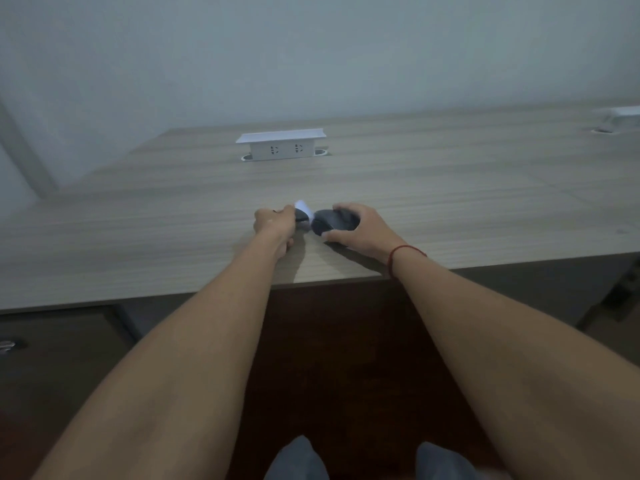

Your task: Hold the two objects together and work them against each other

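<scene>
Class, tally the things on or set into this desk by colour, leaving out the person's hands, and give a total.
Dark: 1, the mouse-like object under the right hand.
White: 3, the small piece by the left hand, the socket box, the far-right box.
Total: 4

Your pale grey-brown wood-grain counter [450, 188] looks matt and smooth. The white rectangular socket box [281, 147] reads as matt plastic. The dark rounded mouse [334, 220] appears smooth, faintly sheened plastic.
</scene>
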Motion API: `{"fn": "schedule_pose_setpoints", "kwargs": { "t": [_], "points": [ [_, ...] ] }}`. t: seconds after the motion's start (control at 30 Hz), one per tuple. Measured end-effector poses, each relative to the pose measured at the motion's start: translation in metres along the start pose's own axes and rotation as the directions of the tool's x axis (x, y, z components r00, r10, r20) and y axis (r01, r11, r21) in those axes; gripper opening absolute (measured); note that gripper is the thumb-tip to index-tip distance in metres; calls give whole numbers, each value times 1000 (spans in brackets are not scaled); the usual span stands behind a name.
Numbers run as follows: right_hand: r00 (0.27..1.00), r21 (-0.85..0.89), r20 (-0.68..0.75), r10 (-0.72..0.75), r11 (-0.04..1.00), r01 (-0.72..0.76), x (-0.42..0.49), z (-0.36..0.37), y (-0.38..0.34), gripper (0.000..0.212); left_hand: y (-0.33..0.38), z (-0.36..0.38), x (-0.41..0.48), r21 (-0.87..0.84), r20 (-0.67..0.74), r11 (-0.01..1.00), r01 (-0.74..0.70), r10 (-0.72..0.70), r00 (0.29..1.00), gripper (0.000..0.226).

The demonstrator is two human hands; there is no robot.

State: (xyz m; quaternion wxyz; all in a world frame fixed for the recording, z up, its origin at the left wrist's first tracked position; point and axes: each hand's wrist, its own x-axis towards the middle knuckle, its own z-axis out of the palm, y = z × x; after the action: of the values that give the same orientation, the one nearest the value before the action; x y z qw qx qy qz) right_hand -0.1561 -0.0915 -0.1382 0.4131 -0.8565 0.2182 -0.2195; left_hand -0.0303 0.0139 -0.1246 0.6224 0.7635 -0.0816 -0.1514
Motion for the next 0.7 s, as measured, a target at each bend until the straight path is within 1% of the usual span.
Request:
{"fn": "schedule_pose_setpoints", "kwargs": {
  "t": [0.03,0.1,0.13,0.2,0.3,0.4,0.47,0.53,0.57,0.63,0.67,0.7],
  "points": [
    [999,44,42,18,999,-20,0,-4,-1,72,0,-1,0,-8,20,1000,-2,2,1000,28],
    [996,128,63,69,989,-77,0,-12,0,80,0,-3,-2,-13,62,1000,-9,9,998,23],
    [994,140,58,93,985,-100,0,-14,1,85,-1,-4,-4,-14,76,1000,-15,16,997,22],
    [991,89,64,119,988,-125,1,-17,1,89,-2,-7,-5,-22,100,999,-23,25,995,20],
    [984,39,121,131,990,-137,5,-24,-2,80,0,-10,-6,-23,132,1000,-18,21,991,21],
    [980,60,141,140,987,-149,7,-31,-4,72,-1,-14,-7,-4,141,1000,-24,25,990,22],
    [983,76,83,166,982,-173,7,-29,-4,68,-2,-16,-8,0,134,999,-39,39,990,21],
    [971,126,-22,236,965,-232,6,-22,-5,61,-2,-16,-8,-6,121,998,-55,56,991,19],
    [961,109,-85,265,961,-255,6,-17,-5,64,-3,-16,-9,-2,120,998,-61,61,991,18],
    [944,-53,-188,270,957,-285,3,-9,-6,80,-3,-15,-9,22,122,997,-69,66,990,17],
    [939,-122,-230,254,950,-287,1,-6,-6,83,-2,-15,-8,43,118,997,-68,62,991,17],
    [936,-157,-260,235,947,-281,1,-4,-5,81,-2,-15,-7,72,110,996,-62,54,993,18]
  ]
}}
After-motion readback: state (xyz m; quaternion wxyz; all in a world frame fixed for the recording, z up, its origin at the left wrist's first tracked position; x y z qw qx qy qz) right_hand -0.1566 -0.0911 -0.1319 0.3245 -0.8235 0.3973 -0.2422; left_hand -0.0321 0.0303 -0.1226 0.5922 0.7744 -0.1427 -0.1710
